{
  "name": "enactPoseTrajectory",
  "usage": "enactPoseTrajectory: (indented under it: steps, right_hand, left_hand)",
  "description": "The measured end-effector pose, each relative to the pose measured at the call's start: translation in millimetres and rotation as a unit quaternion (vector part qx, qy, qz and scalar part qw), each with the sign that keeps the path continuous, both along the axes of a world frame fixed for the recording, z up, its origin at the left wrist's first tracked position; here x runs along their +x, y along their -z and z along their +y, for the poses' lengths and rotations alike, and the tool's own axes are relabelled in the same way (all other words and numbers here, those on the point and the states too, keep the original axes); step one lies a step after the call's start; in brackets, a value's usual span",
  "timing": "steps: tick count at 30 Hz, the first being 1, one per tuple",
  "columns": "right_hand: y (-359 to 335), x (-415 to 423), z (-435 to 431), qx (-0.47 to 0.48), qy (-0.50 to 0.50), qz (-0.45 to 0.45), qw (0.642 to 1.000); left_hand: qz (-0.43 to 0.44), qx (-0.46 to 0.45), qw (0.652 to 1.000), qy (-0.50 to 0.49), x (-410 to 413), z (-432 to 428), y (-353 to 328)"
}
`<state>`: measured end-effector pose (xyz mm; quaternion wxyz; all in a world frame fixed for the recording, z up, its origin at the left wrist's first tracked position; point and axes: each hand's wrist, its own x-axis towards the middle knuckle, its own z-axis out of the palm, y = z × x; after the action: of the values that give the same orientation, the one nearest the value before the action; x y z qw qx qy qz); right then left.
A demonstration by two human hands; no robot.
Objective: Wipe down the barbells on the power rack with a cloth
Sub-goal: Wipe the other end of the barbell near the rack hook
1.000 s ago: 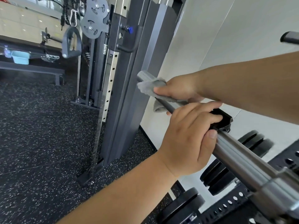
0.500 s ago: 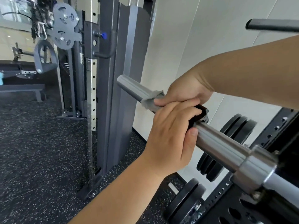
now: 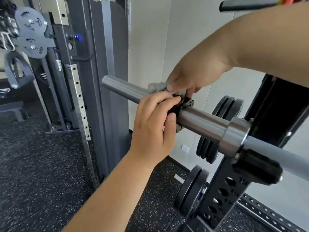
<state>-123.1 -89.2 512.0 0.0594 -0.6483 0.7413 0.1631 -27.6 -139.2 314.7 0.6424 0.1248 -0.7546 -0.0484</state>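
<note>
Grey cloth [image 3: 156,87] on barbell [image 3: 204,122], pinch grip of right hand [image 3: 197,73]; black collar [image 3: 175,109], curled grip of left hand [image 3: 150,128].

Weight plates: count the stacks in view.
2. The upper stack sits behind the barbell; the lower stack sits near the floor. More may be hidden behind the arms.

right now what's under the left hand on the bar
A black collar on the bar, partly showing past the left hand. The hand covers the rest.
</note>
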Motion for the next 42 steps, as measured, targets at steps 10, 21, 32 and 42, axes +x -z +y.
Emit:
enactPoseTrajectory:
  steps: [10,21,32,42]
  right_hand:
    - [13.0,5.9,49.3,-0.203,-0.034,0.076,0.976]
    - [47.1,-14.8,49.6,-0.290,-0.039,0.057,0.954]
    - [73.9,-7.7,58.7,-0.222,0.071,0.050,0.971]
    - [89.5,23.8,83.0,-0.206,0.110,0.221,0.947]
  left_hand:
    - [0.011,0.084,0.994,0.068,17.0,3.4,-9.3]
    - [0.047,0.095,0.992,0.062,14.0,5.2,-9.1]
    - [-0.005,0.136,0.985,0.105,-8.4,-5.8,-30.2]
    - [-0.210,0.203,0.948,0.129,-1.3,-22.4,-64.1]
